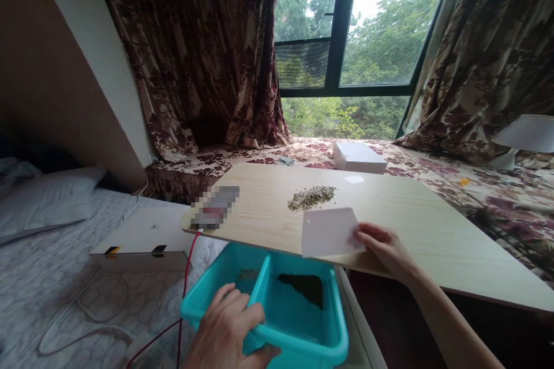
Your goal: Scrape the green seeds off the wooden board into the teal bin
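My right hand (385, 245) pinches the right edge of a thin white plastic sheet (326, 232), tilted at the table's near edge. Just beyond the sheet, a loose pile of small green and pale beans or grains (310, 198) lies on the light wooden table (389, 202). Below the table edge is a turquoise bin (318, 351) with two compartments. Its right compartment holds a dark heap of small grains (305, 288); a few grains show in the left one. My left hand (231, 326) is closed over the bin's near rim by the divider, hiding part of the left compartment.
A pixelated flat object (216, 207) lies on the table's left end, with a red cable (187, 268) running down from it. A small white piece (355, 179) is behind the pile. White boxes (142, 236) sit on the bed and window seat. A lamp (526, 132) stands right.
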Demonstrator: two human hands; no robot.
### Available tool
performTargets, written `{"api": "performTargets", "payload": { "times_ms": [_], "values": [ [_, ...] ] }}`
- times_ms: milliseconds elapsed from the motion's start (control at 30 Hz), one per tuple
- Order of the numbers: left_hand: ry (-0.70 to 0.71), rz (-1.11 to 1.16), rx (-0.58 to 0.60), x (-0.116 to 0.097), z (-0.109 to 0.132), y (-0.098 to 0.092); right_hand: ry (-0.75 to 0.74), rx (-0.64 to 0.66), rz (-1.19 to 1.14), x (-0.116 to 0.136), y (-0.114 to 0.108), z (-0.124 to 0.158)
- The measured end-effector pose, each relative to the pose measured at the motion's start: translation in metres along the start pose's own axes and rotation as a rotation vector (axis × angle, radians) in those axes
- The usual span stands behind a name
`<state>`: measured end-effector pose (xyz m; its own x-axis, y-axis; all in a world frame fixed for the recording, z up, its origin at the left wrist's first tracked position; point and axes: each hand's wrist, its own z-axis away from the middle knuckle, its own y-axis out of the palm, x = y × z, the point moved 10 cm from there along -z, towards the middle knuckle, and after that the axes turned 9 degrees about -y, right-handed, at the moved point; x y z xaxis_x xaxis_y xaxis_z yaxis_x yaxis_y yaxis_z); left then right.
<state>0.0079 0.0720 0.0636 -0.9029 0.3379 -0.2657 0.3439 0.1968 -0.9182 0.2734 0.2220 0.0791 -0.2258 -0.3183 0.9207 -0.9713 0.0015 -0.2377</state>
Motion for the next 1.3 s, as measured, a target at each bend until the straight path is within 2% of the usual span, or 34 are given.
{"api": "performTargets", "payload": {
  "times_ms": [67,167,233,933,1300],
  "values": [
    [0.001,0.001,0.0,-0.001,0.001,0.001,0.002,-0.087,0.004,-0.002,-0.009,0.001],
    [0.01,0.0,0.002,-0.003,0.002,0.001,-0.002,-0.321,0.031,-0.006,-0.031,0.004],
    [0.016,-0.002,0.008,-0.005,0.001,0.0,0.005,-0.399,0.042,-0.008,-0.038,0.006],
    [0.023,-0.016,0.016,-0.007,-0.002,-0.001,-0.077,-0.284,0.075,-0.003,-0.026,-0.002],
    [-0.043,-0.03,0.101,-0.002,-0.002,0.005,-0.047,-0.27,0.059,-0.005,-0.019,-0.008]
  ]
}}
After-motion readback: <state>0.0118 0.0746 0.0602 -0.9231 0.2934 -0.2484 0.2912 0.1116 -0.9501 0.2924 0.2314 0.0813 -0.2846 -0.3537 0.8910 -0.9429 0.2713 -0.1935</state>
